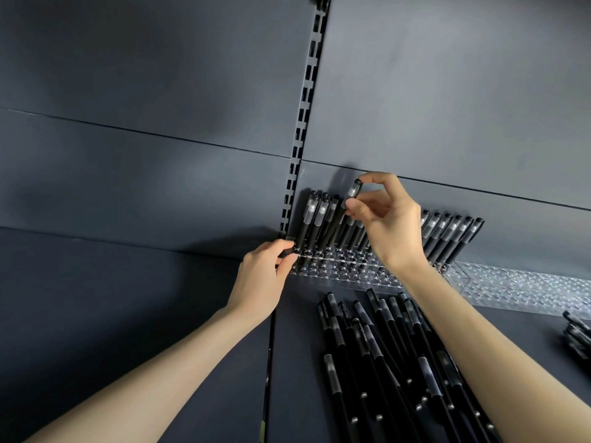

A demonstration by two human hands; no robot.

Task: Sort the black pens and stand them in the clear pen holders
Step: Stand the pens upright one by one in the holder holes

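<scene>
1 black pen (353, 190) pinched by right hand (388, 219); left hand (260, 276) grips clear holder (345, 270).

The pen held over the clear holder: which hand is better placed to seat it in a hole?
Probably the right. The right hand pinches that pen near its cap, lower end at the clear holder's back row. The left hand grips the holder's left end, steadying it.

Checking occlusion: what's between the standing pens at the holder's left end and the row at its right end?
Head view: the right hand, pinching a tilted pen, with a few more standing pens partly hidden behind it.
</scene>
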